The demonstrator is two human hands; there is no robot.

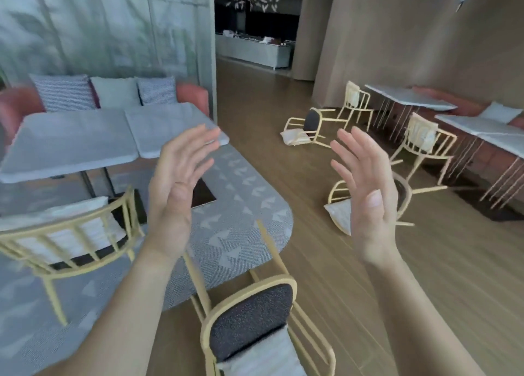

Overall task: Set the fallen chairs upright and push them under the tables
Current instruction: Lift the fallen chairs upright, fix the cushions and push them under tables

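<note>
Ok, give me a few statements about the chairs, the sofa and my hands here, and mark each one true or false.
1. The left hand and the right hand are both open and hold nothing. True.
2. The nearest chair stands upright. False: it lies tipped over.
3. A fallen chair lies on the wood floor near the right-hand tables. True.
4. The sofa has no cushions. False: three cushions lean against its back.
</note>
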